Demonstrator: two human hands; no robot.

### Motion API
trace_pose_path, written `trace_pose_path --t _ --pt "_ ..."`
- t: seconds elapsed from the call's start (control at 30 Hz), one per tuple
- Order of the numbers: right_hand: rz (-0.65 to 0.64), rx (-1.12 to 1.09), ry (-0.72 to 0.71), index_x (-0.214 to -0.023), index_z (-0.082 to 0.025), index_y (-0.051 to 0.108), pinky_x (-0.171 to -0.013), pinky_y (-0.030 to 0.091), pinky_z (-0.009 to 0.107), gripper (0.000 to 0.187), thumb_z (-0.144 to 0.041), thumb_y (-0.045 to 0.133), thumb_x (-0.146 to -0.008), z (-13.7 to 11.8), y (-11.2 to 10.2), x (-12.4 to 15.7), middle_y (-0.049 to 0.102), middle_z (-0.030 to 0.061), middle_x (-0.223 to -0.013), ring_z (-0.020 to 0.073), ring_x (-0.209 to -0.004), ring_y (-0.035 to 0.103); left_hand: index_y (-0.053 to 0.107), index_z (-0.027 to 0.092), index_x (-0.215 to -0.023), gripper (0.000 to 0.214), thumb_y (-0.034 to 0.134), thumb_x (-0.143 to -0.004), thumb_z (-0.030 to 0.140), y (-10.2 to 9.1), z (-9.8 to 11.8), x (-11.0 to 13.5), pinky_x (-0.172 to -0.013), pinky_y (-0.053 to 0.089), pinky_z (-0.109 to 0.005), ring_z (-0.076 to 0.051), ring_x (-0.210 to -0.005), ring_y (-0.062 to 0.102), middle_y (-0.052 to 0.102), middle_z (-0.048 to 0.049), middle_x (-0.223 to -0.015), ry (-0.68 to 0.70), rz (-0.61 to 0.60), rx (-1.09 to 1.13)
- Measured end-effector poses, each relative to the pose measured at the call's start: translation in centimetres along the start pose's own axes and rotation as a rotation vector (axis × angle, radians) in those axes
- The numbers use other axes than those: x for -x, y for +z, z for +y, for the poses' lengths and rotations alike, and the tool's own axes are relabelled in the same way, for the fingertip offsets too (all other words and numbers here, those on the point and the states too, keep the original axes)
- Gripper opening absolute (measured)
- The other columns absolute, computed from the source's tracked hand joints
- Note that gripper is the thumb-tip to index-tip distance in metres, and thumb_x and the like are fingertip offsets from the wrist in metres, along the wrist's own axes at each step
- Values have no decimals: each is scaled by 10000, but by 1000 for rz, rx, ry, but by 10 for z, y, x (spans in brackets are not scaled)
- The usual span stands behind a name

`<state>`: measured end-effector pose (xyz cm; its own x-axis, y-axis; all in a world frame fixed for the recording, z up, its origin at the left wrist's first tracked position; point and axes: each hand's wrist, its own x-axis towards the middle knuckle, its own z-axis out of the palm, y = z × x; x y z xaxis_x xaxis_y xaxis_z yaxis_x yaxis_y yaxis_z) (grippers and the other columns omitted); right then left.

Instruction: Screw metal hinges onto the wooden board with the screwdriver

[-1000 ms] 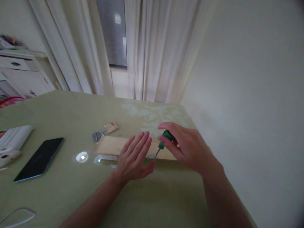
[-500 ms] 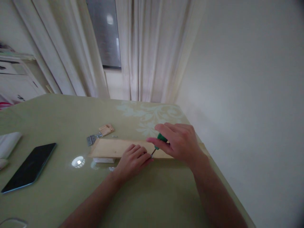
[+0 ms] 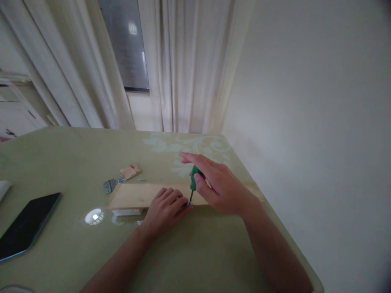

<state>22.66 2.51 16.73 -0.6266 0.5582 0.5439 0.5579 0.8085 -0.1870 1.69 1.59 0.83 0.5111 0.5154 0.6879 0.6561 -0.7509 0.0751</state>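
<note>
A pale wooden board (image 3: pixel 131 195) lies lengthwise across the table, raised on a white block (image 3: pixel 126 212) near its left end. My left hand (image 3: pixel 166 209) is closed on the board's near edge, fingers curled on top and thumb along the front. By its fingertips is a small metal piece (image 3: pixel 190 203), too small and covered to make out fully. A green-handled screwdriver (image 3: pixel 193 179) stands almost upright with its tip on that piece. My right hand (image 3: pixel 218 185) holds the handle between thumb and palm, its upper fingers stretched out past it.
Behind the board's left end lie a grey metal hinge (image 3: pixel 109 186), a small wooden piece (image 3: pixel 130 171) and a loose screw (image 3: pixel 141 180). A dark tablet (image 3: pixel 29 224) rests at the left. Curtains (image 3: pixel 195 81) and a wall (image 3: pixel 305 101) border the table (image 3: pixel 76 154).
The screwdriver has gone from leaning to nearly upright. My right hand's fingers have opened out from around the handle. The view has shifted slightly right; my left hand keeps its place on the board.
</note>
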Motion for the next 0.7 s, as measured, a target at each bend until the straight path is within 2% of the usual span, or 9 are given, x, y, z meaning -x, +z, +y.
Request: trace_pose_path --t 0.07,0.13,0.23,0.33,0.43,0.5,0.57,0.63,0.7 --pt "-10 -51 -48 -1476 -217 518 -845 506 292 422 -241 418 -1067 1 0 2 730 78 -1302 180 -1086 694 697 219 -982 124 675 -1021 335 1 0 1 -760 404 -368 -198 -826 606 704 -28 -893 -2 -5 -1" --pt "103 78 -102 -1163 -220 696 -694 460 282 235 -338 524 -1056 3 6 3 780 28 -953 164 -807 693 693 219 -983 120 666 -1024 329 1 0 1 -764 403 -371 -205 -829 604 711 -32 -909 -1 -7 -10" --pt "256 288 -124 -777 -209 661 -573 351 307 296 -403 616 -995 2 13 4 633 -11 -609 146 -552 555 687 219 -997 136 636 -1040 338 1 0 0 -766 401 -376 -217 -847 607 721 -43 -945 5 4 -21" --pt "107 165 -39 -1166 -150 691 -703 467 314 280 -312 528 -1007 -4 7 1 758 84 -982 207 -845 684 671 217 -964 170 611 -1053 349 0 0 0 -757 396 -375 -215 -827 599 705 -41 -907 10 8 -24" --pt "-41 -117 -38 -1525 -168 476 -911 517 307 483 -185 401 -1048 -3 -4 0 657 122 -1413 187 -1157 666 663 218 -949 159 636 -1040 346 -1 1 -1 -757 394 -371 -209 -813 590 691 -30 -882 9 -11 -16" --pt "-26 -145 -63 -1432 -213 578 -877 520 277 378 -242 444 -1080 3 -3 1 726 77 -1291 155 -1049 699 666 217 -954 144 659 -1027 341 0 1 0 -761 393 -375 -211 -820 587 691 -30 -893 -1 -17 -19" --pt "90 7 -74 -1100 -206 729 -745 506 280 245 -375 558 -1053 9 3 2 771 33 -910 158 -793 697 668 214 -956 136 668 -1022 333 1 0 0 -761 394 -377 -211 -817 582 691 -30 -894 -4 -16 -17" --pt "193 165 -58 -858 -195 717 -669 480 302 311 -454 623 -1002 12 8 2 692 15 -681 171 -652 651 673 211 -967 125 672 -1020 325 2 -1 0 -760 399 -378 -211 -823 585 695 -30 -896 1 -11 -7" --pt "141 135 -48 -1023 -175 728 -756 524 336 262 -403 602 -996 9 7 2 757 72 -876 221 -829 710 678 213 -973 121 669 -1021 323 3 -1 0 -759 403 -380 -211 -830 589 697 -31 -895 1 -4 -5"
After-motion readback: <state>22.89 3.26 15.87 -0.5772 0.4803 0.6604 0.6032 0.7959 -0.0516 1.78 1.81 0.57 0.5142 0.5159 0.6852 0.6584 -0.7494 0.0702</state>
